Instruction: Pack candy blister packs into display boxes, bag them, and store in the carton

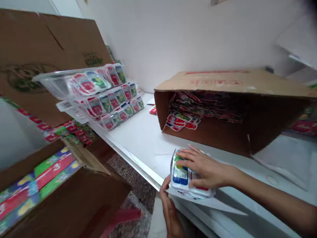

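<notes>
At the table's near edge, a white open carton (pixel 178 191) holds a stack of printed packets (pixel 180 172) in blue, green and red. My left hand (pixel 169 210) supports the carton from its near left corner, the fingers partly hidden beneath and behind it. My right hand (pixel 205 168) lies flat on top of the packets, its fingers spread and reaching toward the carton's left side. Just beyond, a large brown cardboard box (pixel 208 140) lies with its open side toward me, and many loose flat packets (pixel 182 121) are piled inside it.
Clear plastic packs of packets (pixel 119 114) are stacked on the white table (pixel 138 138) at the left. An open cardboard box (pixel 74 198) with colourful cartons stands lower left. A rubber band (pixel 272 180) lies at right. A wall rises behind.
</notes>
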`<state>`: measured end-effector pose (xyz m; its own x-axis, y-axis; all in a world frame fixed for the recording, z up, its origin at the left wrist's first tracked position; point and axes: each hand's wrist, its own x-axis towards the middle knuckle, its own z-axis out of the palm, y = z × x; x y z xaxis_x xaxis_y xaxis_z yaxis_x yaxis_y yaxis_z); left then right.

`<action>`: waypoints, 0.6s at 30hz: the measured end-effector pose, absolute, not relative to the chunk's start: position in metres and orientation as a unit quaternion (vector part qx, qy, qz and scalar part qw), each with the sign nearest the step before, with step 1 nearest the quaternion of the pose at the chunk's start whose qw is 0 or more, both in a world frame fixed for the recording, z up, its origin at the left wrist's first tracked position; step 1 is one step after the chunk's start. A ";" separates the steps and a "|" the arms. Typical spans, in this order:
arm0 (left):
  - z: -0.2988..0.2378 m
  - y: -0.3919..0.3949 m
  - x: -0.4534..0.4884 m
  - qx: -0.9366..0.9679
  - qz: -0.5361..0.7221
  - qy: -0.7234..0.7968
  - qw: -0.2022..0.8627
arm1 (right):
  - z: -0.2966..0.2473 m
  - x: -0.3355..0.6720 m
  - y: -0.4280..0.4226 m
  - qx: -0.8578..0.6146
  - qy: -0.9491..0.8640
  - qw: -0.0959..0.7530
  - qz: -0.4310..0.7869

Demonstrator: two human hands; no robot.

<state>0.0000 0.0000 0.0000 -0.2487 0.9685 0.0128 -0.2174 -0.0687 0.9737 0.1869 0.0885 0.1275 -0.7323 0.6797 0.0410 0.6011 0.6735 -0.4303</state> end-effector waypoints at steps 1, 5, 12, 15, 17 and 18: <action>0.000 0.000 -0.007 0.387 0.619 0.509 0.456 | 0.128 0.196 0.082 -0.351 -0.905 0.125 0.203; 0.029 0.026 -0.032 0.489 0.573 0.542 0.373 | 0.123 0.231 0.059 -0.455 -0.825 0.244 0.232; 0.133 0.118 -0.008 0.908 0.228 0.209 0.283 | 0.085 0.243 0.031 -0.610 -0.641 0.321 0.339; 0.138 0.122 0.015 0.960 0.064 0.066 0.264 | 0.076 0.236 0.024 -0.618 -0.588 0.350 0.387; 0.134 0.119 0.022 0.964 0.025 0.032 0.264 | 0.073 0.234 0.020 -0.625 -0.548 0.375 0.411; 0.132 0.118 0.024 0.964 0.016 0.035 0.264 | 0.072 0.234 0.018 -0.615 -0.541 0.386 0.424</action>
<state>0.0236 0.1177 0.1323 0.9970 0.0760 0.0116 0.0595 -0.8586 0.5092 0.2342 0.0181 0.0720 0.0552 0.9930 -0.1041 0.3381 -0.1167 -0.9338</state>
